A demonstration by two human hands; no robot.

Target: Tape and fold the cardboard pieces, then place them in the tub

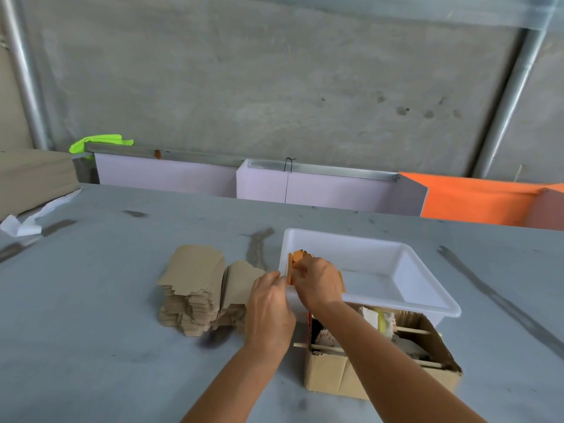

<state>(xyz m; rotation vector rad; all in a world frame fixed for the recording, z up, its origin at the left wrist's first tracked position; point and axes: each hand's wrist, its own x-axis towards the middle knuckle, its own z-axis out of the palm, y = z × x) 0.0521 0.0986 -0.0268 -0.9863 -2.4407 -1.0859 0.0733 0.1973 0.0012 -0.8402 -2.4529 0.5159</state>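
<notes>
A white plastic tub point(406, 257) stands on the grey table, right of centre. Over its near left corner both hands hold a folded brown-orange cardboard piece point(297, 261). My right hand point(319, 280) grips it from the right, fingers curled round it. From the left, my left hand point(270, 306) pinches its edge with the fingertips. A stack of flat tan cardboard pieces point(198, 288) lies left of the tub, its right part leaning. The lower part of the held piece is hidden behind my hands.
An open cardboard box point(378, 364) with tape rolls on wooden rods sits in front of the tub, under my right forearm. White paper scraps point(24, 224) lie at the table's far left. Lilac and orange panels point(470, 199) stand behind the table.
</notes>
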